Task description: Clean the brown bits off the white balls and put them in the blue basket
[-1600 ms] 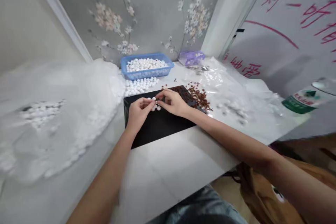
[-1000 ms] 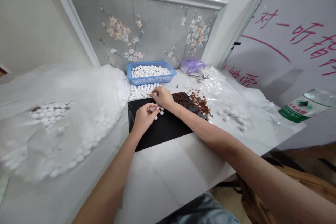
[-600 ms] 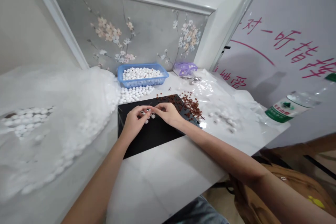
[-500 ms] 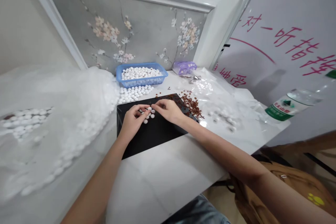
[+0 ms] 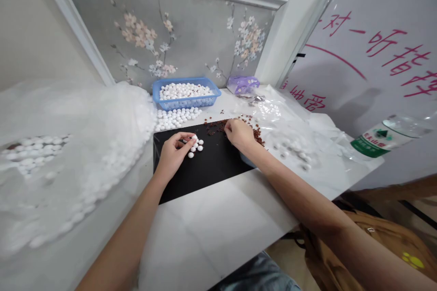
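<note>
Over the black mat, my left hand pinches a small white ball between thumb and fingertips. Several more white balls lie on the mat just right of that thumb. My right hand is at the mat's right part, at the edge of a pile of small brown star-shaped pieces. Its fingers are pressed together and pointed down; whether a star piece is between them is hidden.
Behind the mat stands a blue basket full of white balls, with loose balls in front. A big plastic bag of balls covers the left side. At right lie clear plastic bags, a purple packet and a water bottle.
My right hand has moved right, away from my left hand and the white balls, to the brown star pieces. My left hand has stayed nearly in place, still pinching a ball.
</note>
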Tool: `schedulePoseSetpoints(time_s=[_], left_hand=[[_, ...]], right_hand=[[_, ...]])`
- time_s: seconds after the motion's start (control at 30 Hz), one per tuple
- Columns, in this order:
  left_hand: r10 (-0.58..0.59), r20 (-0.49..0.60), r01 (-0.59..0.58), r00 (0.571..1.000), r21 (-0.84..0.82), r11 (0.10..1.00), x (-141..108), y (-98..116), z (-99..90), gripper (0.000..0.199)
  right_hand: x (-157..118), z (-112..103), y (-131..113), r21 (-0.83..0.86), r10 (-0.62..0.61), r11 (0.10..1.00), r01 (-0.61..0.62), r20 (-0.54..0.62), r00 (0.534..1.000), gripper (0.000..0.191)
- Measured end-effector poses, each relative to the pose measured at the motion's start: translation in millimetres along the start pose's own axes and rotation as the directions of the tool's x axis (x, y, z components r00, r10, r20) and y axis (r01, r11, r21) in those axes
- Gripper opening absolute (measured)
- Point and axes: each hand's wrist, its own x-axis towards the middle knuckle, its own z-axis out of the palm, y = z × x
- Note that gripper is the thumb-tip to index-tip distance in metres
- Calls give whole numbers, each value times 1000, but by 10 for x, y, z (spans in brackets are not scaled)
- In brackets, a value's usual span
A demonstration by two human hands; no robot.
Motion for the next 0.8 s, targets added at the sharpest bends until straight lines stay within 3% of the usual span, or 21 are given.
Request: schedulePoseSetpoints(time_s=[0.27,0.43,0.5,0.6,0.7,0.8], left_hand=[[24,-17,-24,1000,-11,1000,16,-43,12,33],[0,-9,0,1000,-8,1000,14,-36,11,31],[-6,-6,6,1000,-11,1000,13,-32,10,32],[-4,-3,4,1000,-9,1000,12,-30,10,33],[6,-9,-6,1000,-7,1000,14,-34,10,33],[17,-12,-17,1000,-6,1000,17,-44,10,34]], right_hand=[[-9,-57,-28,19,41,999,-41,8,999,21],[46,8,4,305,-14,951,58,-146,989,16],[75,31,8,509,14,859,61,-142,990,10],[81,12,-25,782,116,617,-85,16,993,6],[37,-53,-82,903,115,391,-178,144,983,6],[-15,-106,-136,938,60,297,-178,168,984,12]])
